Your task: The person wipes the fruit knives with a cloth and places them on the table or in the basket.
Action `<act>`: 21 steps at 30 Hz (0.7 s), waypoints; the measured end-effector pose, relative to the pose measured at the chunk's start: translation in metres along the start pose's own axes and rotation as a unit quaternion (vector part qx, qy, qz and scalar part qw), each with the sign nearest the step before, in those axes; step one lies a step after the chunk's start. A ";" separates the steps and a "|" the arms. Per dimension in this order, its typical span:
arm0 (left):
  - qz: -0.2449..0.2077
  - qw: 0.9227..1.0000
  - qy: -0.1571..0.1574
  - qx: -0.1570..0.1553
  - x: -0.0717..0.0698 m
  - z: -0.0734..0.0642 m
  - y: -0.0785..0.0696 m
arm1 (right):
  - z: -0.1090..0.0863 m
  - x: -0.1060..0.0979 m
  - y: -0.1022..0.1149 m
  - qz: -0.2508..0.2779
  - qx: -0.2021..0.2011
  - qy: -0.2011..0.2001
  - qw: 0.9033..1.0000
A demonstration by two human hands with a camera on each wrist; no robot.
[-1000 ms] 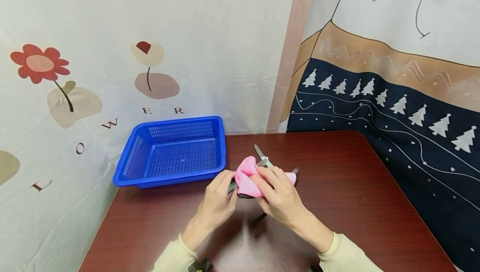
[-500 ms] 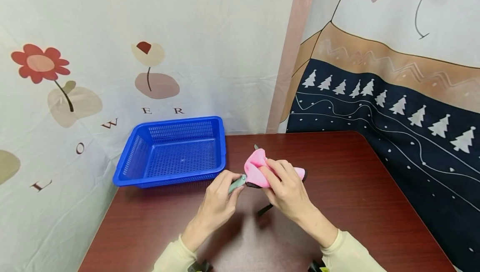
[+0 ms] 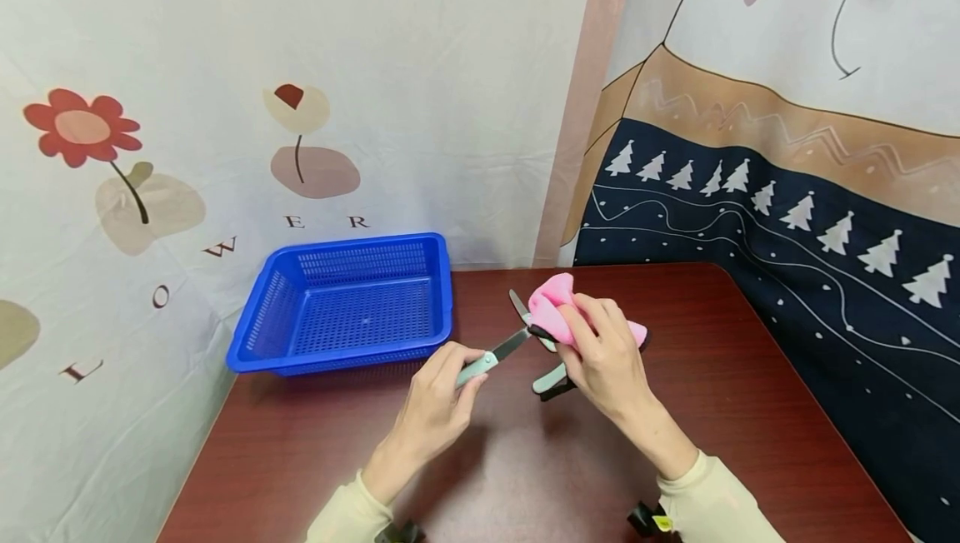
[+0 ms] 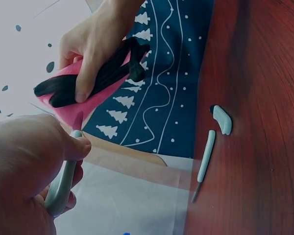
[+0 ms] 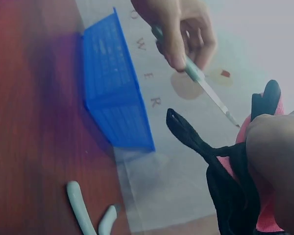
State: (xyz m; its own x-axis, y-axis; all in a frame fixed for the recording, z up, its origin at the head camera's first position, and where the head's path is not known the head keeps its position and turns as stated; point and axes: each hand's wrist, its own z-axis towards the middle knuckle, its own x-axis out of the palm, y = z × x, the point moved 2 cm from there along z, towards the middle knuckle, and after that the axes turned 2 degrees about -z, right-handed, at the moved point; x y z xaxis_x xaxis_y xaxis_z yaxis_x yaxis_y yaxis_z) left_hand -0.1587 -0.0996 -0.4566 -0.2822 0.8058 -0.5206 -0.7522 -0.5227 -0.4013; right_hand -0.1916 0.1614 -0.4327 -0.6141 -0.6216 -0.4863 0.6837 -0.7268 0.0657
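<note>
My left hand [image 3: 429, 401] grips the mint-green handle of a knife [image 3: 476, 367], its steel blade pointing up to the right. My right hand [image 3: 609, 353] holds a bunched pink cloth [image 3: 550, 300] with black edging, right by the blade's tip. Whether tip and cloth touch, I cannot tell. A black loop [image 5: 188, 134] dangles from the cloth in the right wrist view. Two more mint-handled pieces lie on the table: a knife [image 4: 206, 156] with its blade showing, and a shorter-looking one [image 4: 223, 121] whose far end the cloth and right hand cover in the head view.
A blue plastic basket [image 3: 240, 349] with perforated walls stands at the back left of the dark red table [image 3: 750, 410]. Printed cloth hangings [image 3: 450, 110] rise behind the table and on its right side. Black devices [image 3: 648, 520] sit under both wrists.
My right hand has moved right and upward with the pink cloth, sliding off the blade, which now shows. My left hand has stayed about in place with the knife.
</note>
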 end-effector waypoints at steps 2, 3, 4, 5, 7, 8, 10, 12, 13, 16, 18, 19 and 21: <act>-0.001 1.000 -0.001 0.000 0.000 0.000 0.000 | 0.000 -0.003 -0.004 -0.003 0.014 -0.005 1.000; -0.002 1.000 -0.002 0.000 0.000 0.000 0.001 | 0.000 -0.004 -0.005 -0.004 0.020 -0.007 1.000; -0.002 1.000 -0.003 0.000 -0.001 -0.001 0.001 | -0.001 -0.005 -0.007 -0.005 0.025 -0.010 1.000; -0.002 1.000 -0.004 0.000 -0.001 -0.001 0.001 | -0.001 -0.006 -0.007 -0.005 0.028 -0.011 1.000; -0.001 1.000 -0.005 -0.001 -0.001 -0.001 0.001 | -0.001 -0.007 -0.008 -0.003 0.034 -0.015 0.999; 0.000 1.000 -0.007 -0.001 -0.001 -0.001 0.001 | -0.001 -0.007 -0.007 -0.002 0.035 -0.015 0.999; 0.001 1.000 -0.009 -0.001 -0.001 -0.001 0.001 | -0.001 -0.007 -0.006 0.002 0.034 -0.017 0.999; 0.002 1.000 -0.011 -0.001 -0.001 -0.001 0.001 | -0.001 -0.007 -0.003 0.008 0.028 -0.020 0.999; 0.003 1.000 -0.012 0.000 -0.001 0.000 0.000 | -0.001 -0.007 -0.001 0.011 0.024 -0.022 0.999; 0.006 1.000 -0.014 -0.001 0.000 0.000 0.001 | -0.001 -0.005 0.005 0.022 0.004 -0.028 0.999; 0.009 1.000 -0.016 -0.001 0.000 0.000 0.001 | -0.002 -0.003 0.011 0.030 -0.014 -0.030 0.999; 0.010 1.000 -0.016 -0.001 0.000 0.001 0.001 | -0.001 -0.002 0.015 0.034 -0.023 -0.030 0.999; 0.012 1.000 -0.017 -0.002 0.000 0.001 0.001 | -0.002 0.000 0.022 0.040 -0.042 -0.027 0.998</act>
State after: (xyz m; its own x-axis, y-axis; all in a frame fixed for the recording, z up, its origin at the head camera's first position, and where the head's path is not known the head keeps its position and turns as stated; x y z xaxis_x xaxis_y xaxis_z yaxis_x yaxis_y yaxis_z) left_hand -0.1596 -0.0996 -0.4566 -0.3195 0.8022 -0.5043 -0.7423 -0.5427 -0.3930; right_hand -0.1761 0.1463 -0.4328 -0.5747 -0.6929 -0.4355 0.7608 -0.6484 0.0275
